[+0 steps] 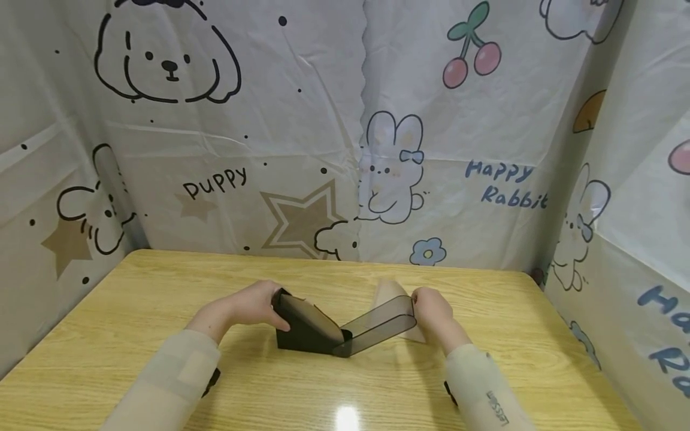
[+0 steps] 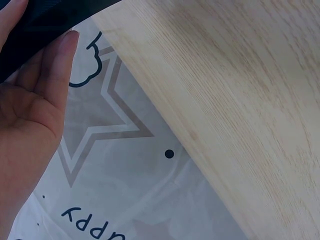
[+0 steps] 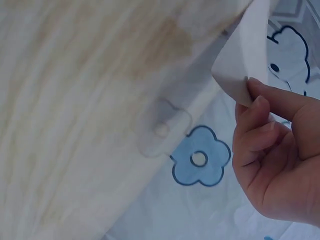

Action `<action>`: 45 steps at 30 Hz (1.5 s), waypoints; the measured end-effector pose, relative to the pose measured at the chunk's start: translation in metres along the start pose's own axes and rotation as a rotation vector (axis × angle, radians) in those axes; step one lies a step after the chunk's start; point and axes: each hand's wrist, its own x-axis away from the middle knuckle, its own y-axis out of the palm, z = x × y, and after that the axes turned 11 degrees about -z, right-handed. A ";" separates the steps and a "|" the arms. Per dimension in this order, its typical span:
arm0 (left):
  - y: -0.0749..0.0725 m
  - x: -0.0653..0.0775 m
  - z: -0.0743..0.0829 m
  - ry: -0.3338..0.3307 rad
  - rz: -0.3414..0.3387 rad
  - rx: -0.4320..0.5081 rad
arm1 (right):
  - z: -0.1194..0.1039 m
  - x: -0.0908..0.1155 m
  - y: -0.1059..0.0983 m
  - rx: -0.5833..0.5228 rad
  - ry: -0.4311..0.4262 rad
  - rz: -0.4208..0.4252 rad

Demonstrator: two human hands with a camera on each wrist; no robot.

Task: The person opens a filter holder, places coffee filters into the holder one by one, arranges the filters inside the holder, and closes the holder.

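Note:
A black coffee filter holder (image 1: pixel 307 329) sits on the table, with light brown paper (image 1: pixel 307 314) showing along its open top. My left hand (image 1: pixel 261 304) grips its left end, fingers behind and thumb in front. In the left wrist view, the fingers of that hand (image 2: pixel 37 105) lie along the dark holder (image 2: pixel 55 22). A smoky clear lid (image 1: pixel 377 323) swings out to the right from the holder's base. Its far end overlaps my right hand (image 1: pixel 433 314) in the head view. Between thumb and fingers, that hand pinches a thin pale paper coffee filter (image 3: pixel 245 55), blurred behind the lid.
The wooden table (image 1: pixel 242 395) reaches back to a cloth wall (image 1: pixel 302 137) printed with cartoon animals. A similar cloth (image 1: pixel 641 197) hangs along the right side, and another (image 1: pixel 32 179) on the left.

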 end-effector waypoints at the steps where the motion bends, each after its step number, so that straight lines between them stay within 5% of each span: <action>1: 0.000 0.000 0.000 0.001 -0.002 0.002 | 0.002 0.000 -0.002 -0.011 -0.008 0.008; 19: -0.001 -0.001 -0.001 0.013 -0.011 0.003 | 0.005 0.019 -0.052 -0.152 -0.092 0.150; 30: -0.001 -0.001 -0.002 0.034 -0.014 -0.003 | -0.019 0.038 -0.079 -0.269 -0.223 0.212; 45: -0.001 -0.001 0.000 0.012 -0.008 -0.013 | -0.049 0.060 -0.090 -0.393 -0.335 0.207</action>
